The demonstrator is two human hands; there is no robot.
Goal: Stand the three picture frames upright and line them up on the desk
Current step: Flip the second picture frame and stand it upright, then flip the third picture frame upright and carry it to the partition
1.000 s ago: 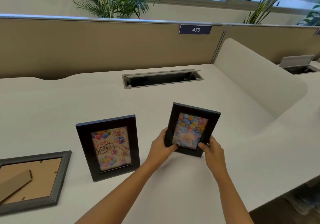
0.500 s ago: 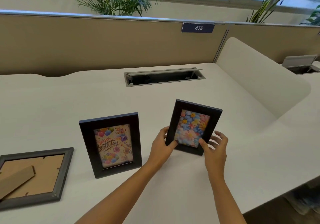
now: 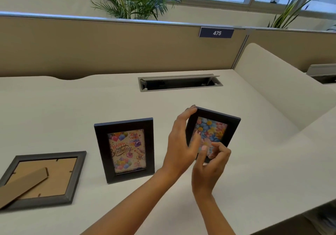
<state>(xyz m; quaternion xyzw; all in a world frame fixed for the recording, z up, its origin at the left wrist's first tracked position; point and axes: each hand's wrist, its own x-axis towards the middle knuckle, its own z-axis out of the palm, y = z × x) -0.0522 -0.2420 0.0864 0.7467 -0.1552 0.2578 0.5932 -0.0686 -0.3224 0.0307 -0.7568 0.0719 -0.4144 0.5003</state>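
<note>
Three picture frames are on the white desk [image 3: 81, 100]. A grey frame [image 3: 72, 178] lies face down at the left, its cardboard stand showing. In the middle a black "Happy Birthday" frame [image 3: 101, 151] stands upright. To its right is a black flower frame [image 3: 231, 125], upright and tilted clockwise. My left hand [image 3: 179, 143] grips its left edge, fingertips at the top left corner. In front of its lower part, my right hand [image 3: 211, 169] has its fingers curled and pinches the bottom edge.
An open metal cable hatch [image 3: 180, 82] is set into the desk behind the frames. A beige partition [image 3: 109, 49] with a "475" sign closes the back. A rounded white divider [image 3: 281, 92] stands at the right. The desk's front edge runs diagonally at lower right.
My left hand slid up the flower frame's left edge to its top corner. My right hand moved from the lower right corner to the front of the bottom edge and curled its fingers.
</note>
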